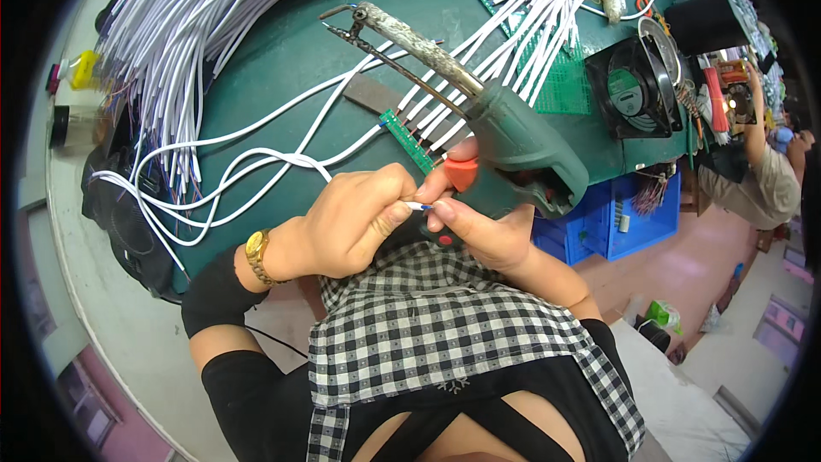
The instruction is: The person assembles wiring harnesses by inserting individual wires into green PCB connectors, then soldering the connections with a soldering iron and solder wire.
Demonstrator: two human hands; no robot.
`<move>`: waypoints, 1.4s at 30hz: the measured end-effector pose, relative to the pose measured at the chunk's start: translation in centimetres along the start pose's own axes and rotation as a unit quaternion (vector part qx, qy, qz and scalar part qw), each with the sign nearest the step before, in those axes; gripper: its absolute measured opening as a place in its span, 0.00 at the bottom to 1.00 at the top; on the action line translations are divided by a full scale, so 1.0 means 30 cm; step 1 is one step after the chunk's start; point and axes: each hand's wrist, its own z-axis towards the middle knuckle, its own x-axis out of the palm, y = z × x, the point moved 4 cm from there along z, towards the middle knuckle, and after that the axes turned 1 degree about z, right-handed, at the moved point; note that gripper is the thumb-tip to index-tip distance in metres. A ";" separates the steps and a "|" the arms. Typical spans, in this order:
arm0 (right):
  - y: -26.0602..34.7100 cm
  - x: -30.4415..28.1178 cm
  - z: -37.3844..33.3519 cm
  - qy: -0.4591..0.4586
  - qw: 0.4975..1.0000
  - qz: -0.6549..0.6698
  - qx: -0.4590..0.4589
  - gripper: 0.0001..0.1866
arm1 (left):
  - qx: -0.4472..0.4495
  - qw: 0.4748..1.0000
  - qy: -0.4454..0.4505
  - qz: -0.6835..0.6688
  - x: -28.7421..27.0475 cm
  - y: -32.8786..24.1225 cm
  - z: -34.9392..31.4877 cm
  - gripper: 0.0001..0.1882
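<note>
My left hand point(359, 218), with a gold watch on its wrist, is closed in a pinch on the end of a white cable point(414, 205). Small blue wire ends stick out of that cable toward my right hand point(492, 231). The right fingers wrap the handle of a dark green soldering gun point(534, 141), one at its red trigger point(460, 174). My right thumb and a fingertip also meet at the blue wire ends. The gun's metal tip points to the far left, above the table. Just beyond my hands lies a narrow green circuit board strip point(406, 142) with white cables along it.
A large bundle of white cables point(184, 43) covers the far left of the green table point(282, 43). Toward the right are green circuit boards point(560, 77) with cables, a black fan point(633, 90) and blue bins point(643, 214). Another person point(753, 180) sits at the far right.
</note>
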 end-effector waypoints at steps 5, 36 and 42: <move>0.023 -0.006 -0.001 0.001 0.996 -0.082 -0.046 0.27 | -0.018 0.997 0.036 -0.070 -0.015 0.002 0.041 0.15; 0.030 -0.052 -0.157 -0.121 0.986 -0.104 -0.039 0.27 | -0.242 0.932 0.013 0.271 -0.045 0.165 -0.017 0.08; -0.046 -0.121 -0.246 -0.155 0.971 -0.164 0.074 0.27 | -0.232 0.953 -0.007 0.196 -0.071 0.193 -0.022 0.08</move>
